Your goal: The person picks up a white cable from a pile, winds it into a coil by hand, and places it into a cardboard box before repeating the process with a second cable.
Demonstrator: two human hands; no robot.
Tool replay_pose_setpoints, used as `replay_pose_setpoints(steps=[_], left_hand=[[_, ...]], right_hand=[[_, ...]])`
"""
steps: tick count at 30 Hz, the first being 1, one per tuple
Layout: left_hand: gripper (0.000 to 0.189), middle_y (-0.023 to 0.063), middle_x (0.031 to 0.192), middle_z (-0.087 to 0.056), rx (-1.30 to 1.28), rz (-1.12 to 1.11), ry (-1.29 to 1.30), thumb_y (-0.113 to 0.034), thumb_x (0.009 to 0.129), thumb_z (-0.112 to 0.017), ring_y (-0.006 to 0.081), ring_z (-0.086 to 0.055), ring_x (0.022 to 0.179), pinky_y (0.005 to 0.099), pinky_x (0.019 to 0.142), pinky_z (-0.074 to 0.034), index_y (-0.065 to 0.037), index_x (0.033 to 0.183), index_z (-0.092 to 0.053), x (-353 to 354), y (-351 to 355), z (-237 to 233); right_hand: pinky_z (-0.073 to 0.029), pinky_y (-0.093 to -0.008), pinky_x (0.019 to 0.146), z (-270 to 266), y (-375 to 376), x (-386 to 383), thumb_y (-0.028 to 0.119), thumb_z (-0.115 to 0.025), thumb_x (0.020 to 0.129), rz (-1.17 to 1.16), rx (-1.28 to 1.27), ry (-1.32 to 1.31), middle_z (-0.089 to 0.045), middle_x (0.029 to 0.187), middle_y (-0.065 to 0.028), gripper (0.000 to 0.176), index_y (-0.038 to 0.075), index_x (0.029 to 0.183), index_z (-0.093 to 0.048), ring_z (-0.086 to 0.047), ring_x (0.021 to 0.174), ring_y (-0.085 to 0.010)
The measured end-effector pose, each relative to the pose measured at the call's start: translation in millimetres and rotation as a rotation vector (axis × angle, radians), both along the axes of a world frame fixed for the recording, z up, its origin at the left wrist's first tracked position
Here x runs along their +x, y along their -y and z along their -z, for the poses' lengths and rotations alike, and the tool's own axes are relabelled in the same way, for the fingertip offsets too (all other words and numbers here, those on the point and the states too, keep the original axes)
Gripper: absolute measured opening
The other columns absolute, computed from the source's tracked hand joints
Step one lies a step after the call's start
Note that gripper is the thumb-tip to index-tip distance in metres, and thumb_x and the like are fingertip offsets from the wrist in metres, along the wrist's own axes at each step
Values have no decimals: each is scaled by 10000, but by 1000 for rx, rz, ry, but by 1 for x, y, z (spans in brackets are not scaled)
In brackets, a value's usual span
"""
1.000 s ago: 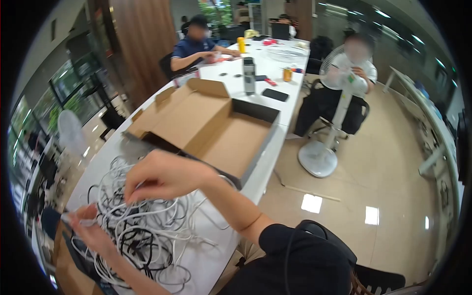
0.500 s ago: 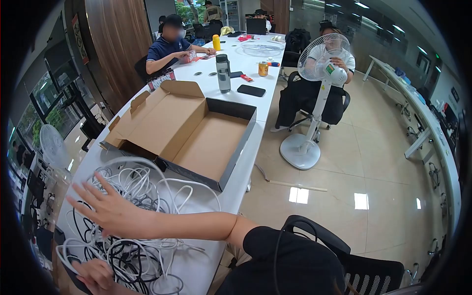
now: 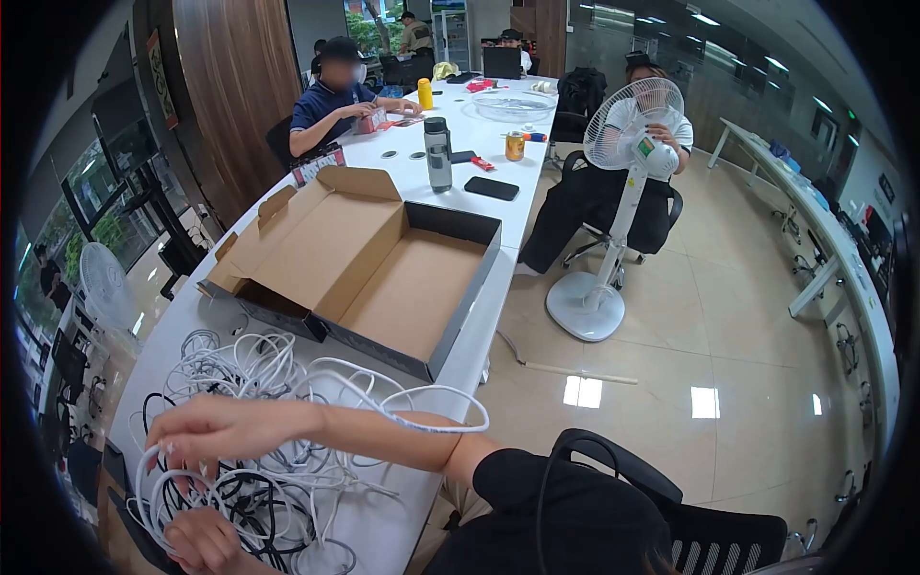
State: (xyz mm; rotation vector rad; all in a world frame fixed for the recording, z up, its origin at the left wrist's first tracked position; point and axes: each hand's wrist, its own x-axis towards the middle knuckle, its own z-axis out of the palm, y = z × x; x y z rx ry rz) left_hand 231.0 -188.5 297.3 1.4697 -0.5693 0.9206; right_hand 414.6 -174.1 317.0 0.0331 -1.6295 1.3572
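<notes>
At the near end of the tabletop [image 3: 383, 522], in the head view, a tangle of cables [image 3: 268, 374], white and black, lies just before an open cardboard box [image 3: 383, 278]. The right hand [image 3: 216, 428] grips white loops from above. The left hand [image 3: 199, 540] lies curled among the cables, its hold unclear.

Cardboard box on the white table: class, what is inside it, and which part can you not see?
The cardboard box shows only bare brown floor; nothing lies on it. Its dark near wall covers the strip of floor just behind it, so that strip cannot be checked.
</notes>
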Motion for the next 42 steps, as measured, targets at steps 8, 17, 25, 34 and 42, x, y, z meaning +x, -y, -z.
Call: replay_pose_setpoints(steps=[8,17,25,34,42], left_hand=[[459,-43,343,-353,3,-441,-12,-428,938,-323,85,-322,306,210,526,-296,-150,573,-317,17,0,3],[576,-44,465,-385,-107,-788,-358,-520,831,-512,68,-382,321,191,434,-320,36,967,-444,-6,2,6],[361,-69,524,-216,-428,-995,-116,-277,932,-434,12,-172,400,175,376,-150,57,1067,-411,-3,2,2],[236,-48,601,-214,-648,-863,481,-188,943,-395,26,-161,441,195,375,-148,-50,1131,-427,-63,-20,11],[245,-72,550,-175,-690,-812,394,-311,959,-351,28,-136,426,203,388,-116,-109,952,-489,-18,-20,-9]], right_hand=[[-363,-191,466,3,1,-11,162,-473,913,163,-36,-133,-514,604,14,198,-19,923,-553,-447,500,-34],[-379,-296,463,-6,7,13,135,-622,772,715,754,75,-545,666,-47,146,66,898,-645,-532,557,-203],[-392,-317,486,-6,9,7,208,-645,753,872,699,89,-526,685,-44,222,83,932,-603,-525,565,-216],[-418,-318,518,-8,5,30,210,-544,855,1020,551,610,-569,698,-64,190,27,883,-588,-524,542,-191],[-255,-161,385,2,-22,-2,233,-397,949,248,-369,-292,-373,574,40,270,0,894,-522,-281,427,-16]])
